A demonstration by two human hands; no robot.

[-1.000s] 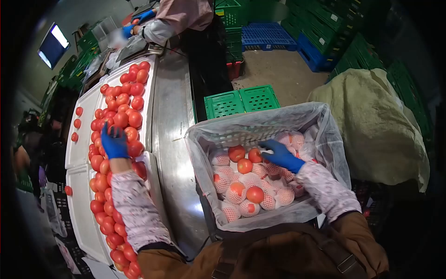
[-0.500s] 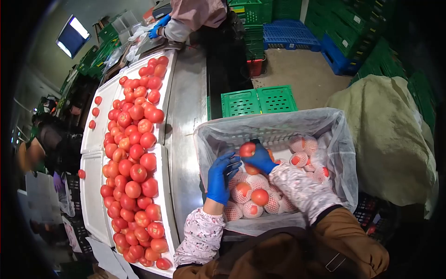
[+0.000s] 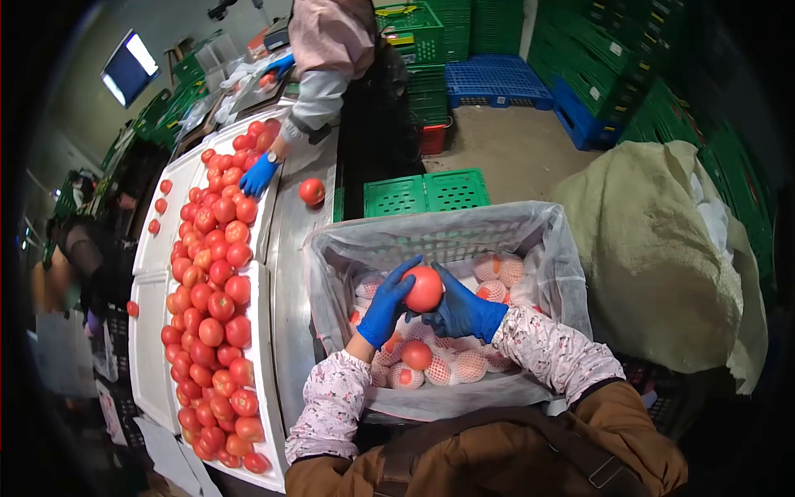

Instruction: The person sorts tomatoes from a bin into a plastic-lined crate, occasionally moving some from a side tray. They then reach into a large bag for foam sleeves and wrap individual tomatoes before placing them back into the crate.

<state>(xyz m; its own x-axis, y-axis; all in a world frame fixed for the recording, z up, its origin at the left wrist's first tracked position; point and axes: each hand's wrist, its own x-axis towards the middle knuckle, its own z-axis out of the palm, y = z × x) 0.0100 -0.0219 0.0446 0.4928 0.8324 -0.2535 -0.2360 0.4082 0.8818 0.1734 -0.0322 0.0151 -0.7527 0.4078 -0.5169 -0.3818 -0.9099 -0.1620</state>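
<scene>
Between my two blue-gloved hands is a bare red tomato [image 3: 423, 290], held above the lined crate [image 3: 447, 217]. The fingers of my left hand [image 3: 387, 305] curl round its left side. My right hand [image 3: 464, 309] closes on its right and lower side, with the thumb upward. Below, inside the crate, several tomatoes in white foam nets [image 3: 469, 365] lie packed together. One un-netted tomato [image 3: 416, 354] rests on top of them, just below my hands. The crate's inside is partly hidden by my hands and forearms.
On the left, many loose tomatoes [image 3: 220, 306] cover white foam trays beside a metal counter [image 3: 290, 248]. A co-worker's blue-gloved hand [image 3: 259, 175] reaches onto them. A lone tomato [image 3: 312, 191] sits on the counter. A green crate [image 3: 426, 192] stands behind, a big sack [image 3: 654, 240] at right.
My left hand has joined the right on the tomato, which is now raised between them. A co-worker's arm has come over the tomato pile. A tomato now sits on the metal counter.
</scene>
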